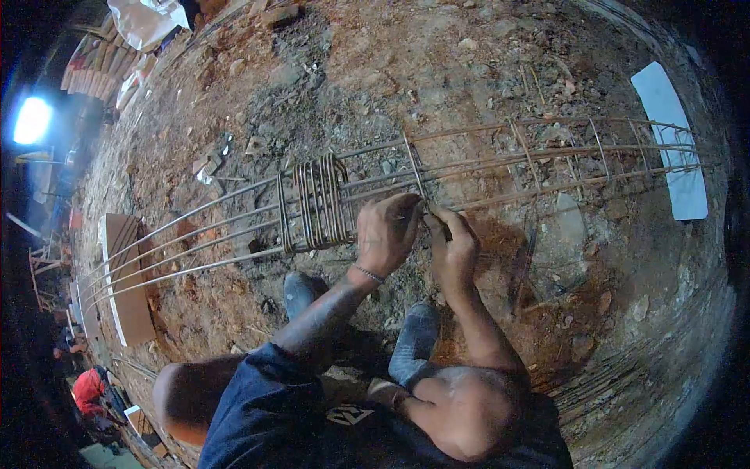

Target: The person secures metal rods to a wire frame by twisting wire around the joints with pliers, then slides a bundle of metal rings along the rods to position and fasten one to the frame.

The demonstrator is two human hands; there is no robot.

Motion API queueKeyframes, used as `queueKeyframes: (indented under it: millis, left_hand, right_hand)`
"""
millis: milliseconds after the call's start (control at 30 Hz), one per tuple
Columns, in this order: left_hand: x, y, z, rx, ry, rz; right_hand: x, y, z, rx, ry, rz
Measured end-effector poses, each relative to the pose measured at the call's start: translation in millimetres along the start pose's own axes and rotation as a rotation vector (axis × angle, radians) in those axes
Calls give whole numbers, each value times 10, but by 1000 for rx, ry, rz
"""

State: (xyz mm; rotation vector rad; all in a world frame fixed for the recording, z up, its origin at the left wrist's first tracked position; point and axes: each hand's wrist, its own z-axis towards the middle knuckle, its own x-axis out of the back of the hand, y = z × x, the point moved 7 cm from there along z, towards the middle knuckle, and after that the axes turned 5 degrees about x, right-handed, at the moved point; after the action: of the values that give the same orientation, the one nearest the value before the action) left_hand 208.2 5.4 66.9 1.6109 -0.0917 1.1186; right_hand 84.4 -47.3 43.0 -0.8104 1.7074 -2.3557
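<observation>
Two bare hands showed, one left hand (388, 233) and one right hand (453, 248). Four long rods (195, 246) ran side by side. About eight bunched loops (319, 202) crowded together, too tight to count exactly; at least four spaced loops (522, 160) followed. Two shoes (301, 293), one bracelet (369, 273), one white sheet (672, 133), one board (129, 289).

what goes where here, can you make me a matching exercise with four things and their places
Things:
1. bunched grey steel stirrup loops
2. white flat rectangular board
3. pale wooden plank
4. left hand

Places:
a. under the right end of the long steel bars
b. curled shut at a single thin steel stirrup, beside the right hand
c. around the bars, left of both hands
d. under the bars, far left

Pairs: 1-c, 2-a, 3-d, 4-b
</observation>
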Motion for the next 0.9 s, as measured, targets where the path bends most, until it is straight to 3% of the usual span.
queueKeyframes:
  millis: [100, 467, 533, 567, 633, 733, 800, 833, 900]
  left_hand:
    - [62, 139, -89, -364, 75, 38]
    - [17, 243, -252, -607, 118, 43]
    - [40, 296, -312, -678, 140, 64]
    - [41, 325, -343, -715, 141, 92]
    - [28, 347, -392, -792, 150, 144]
    - [-11, 330, -426, -762, 127, 191]
    - [-51, 313, -439, -704, 108, 206]
    - [-19, 334, -413, -643, 95, 185]
    - [7, 348, -335, -485, 63, 185]
  right_hand:
    - [44, -53, -35, 95, 18, -57]
    - [90, -215, -158, 151, -95, -233]
    - [203, -194, -201, -116, -85, 94]
    - [256, -237, -174, -213, -95, 115]
    - [281, -225, -163, -194, -111, 192]
    - [295, -356, -22, -126, -176, 177]
    - [196, -330, 14, -319, -324, 328]
    - [182, -287, 17, -314, -318, 393]
    - [296, -233, 108, -280, -322, 232]
